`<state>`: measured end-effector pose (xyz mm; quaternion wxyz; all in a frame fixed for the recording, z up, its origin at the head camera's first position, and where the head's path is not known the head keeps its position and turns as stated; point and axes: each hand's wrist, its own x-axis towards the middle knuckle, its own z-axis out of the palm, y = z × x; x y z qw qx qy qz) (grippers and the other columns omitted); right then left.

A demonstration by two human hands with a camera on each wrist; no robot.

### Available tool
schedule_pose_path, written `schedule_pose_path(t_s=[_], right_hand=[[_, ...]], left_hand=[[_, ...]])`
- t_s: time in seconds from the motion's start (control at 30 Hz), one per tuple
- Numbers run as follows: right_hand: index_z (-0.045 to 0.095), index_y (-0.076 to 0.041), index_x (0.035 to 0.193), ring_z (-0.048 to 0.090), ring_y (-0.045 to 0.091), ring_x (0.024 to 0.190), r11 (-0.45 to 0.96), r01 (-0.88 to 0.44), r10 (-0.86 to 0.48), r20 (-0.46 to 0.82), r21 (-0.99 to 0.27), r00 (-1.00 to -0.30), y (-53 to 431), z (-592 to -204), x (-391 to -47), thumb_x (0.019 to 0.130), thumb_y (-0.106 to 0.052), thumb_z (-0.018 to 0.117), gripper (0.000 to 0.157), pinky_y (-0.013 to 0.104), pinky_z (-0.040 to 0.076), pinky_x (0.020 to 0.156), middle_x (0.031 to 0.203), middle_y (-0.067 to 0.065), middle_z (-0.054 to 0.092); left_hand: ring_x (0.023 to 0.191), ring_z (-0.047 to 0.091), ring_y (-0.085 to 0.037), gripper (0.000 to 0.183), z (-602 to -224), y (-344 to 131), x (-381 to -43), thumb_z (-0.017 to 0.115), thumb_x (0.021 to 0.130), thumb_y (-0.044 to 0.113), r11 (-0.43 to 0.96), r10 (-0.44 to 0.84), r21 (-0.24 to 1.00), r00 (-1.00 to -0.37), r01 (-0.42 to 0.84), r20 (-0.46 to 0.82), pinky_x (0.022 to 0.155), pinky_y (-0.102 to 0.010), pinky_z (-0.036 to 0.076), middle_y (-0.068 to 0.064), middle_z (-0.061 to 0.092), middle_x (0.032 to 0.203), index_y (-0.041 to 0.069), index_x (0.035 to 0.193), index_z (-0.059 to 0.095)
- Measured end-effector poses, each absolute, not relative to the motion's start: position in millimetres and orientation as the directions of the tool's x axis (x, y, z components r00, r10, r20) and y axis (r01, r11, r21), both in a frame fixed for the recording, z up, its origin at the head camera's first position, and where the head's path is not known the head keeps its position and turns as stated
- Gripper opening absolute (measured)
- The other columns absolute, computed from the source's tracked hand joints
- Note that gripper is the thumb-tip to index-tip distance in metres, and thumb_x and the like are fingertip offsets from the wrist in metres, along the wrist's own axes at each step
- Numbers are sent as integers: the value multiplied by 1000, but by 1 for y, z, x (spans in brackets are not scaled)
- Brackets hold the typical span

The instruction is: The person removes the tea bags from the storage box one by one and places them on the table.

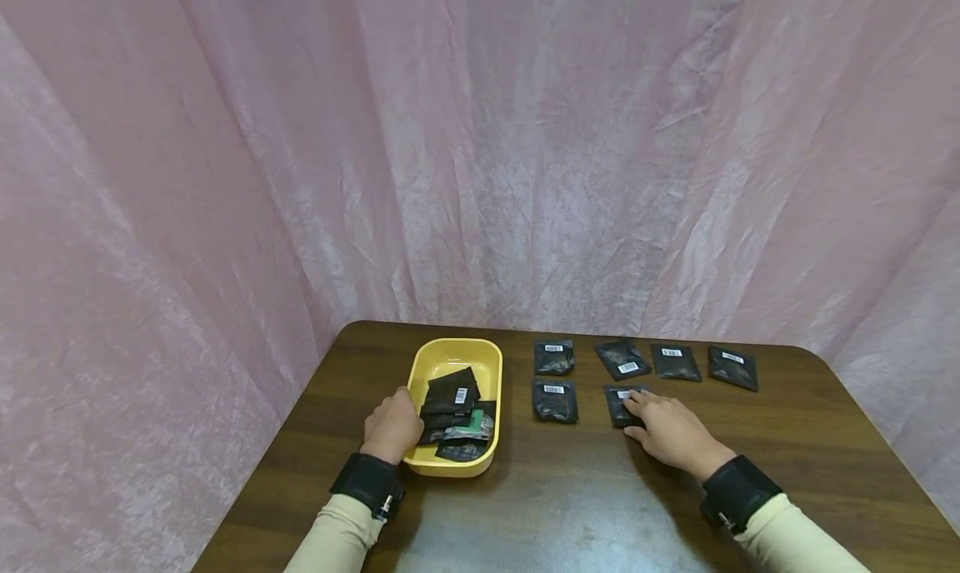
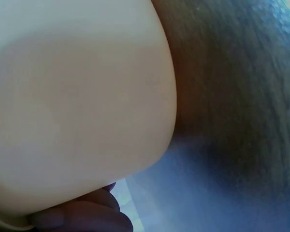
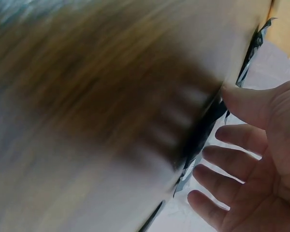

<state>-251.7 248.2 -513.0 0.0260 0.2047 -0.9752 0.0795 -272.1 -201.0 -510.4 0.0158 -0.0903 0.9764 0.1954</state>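
At the left side of a yellow plastic basket [image 1: 491,358], my left hand [image 1: 393,427] grips its rim. The left wrist view shows the curled fingers [image 2: 82,215] against the wall of the basket. Small black packets [image 1: 452,392] with white barcode labels lie piled in it, along with a green and silver one [image 1: 476,426]. My right hand [image 1: 671,431] reaches over a flat black packet [image 1: 617,406] on the table, its fingertips at the packet's right part. In the right wrist view the fingers of that hand [image 3: 261,159] are spread and only slightly bent, thumb tip down at the packet's edge.
More black packets lie behind and beside my right hand: two at the left, front [image 1: 555,401] and back [image 1: 553,357], and three along the back right, one of them [image 1: 732,367] farthest right. A pink curtain [image 1: 525,181] hangs behind the brown wooden table [image 1: 540,498].
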Motion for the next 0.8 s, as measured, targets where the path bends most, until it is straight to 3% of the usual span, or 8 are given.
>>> schedule_pose_path(t_s=[0.43, 0.8], right_hand=[[64, 0, 144, 63, 44, 137, 839, -513, -448, 303, -183, -841, 196, -483, -269, 98, -28, 77, 55, 67, 47, 111, 149, 26, 63], [59, -6, 151, 60, 39, 143, 726, -659, -601, 286, -196, -746, 120, -458, -291, 101, -32, 73, 58, 57, 48, 116, 156, 22, 58]], left_hand=[[85, 68, -33, 36, -509, -200, -269, 70, 92, 11, 896, -170, 404, -983, -182, -66, 76, -53, 55, -20, 71, 100, -5, 123, 61], [88, 70, -34, 34, -508, -192, -268, 70, 92, 11, 893, -178, 409, -982, -190, -67, 77, -53, 56, -20, 72, 101, -4, 121, 62]])
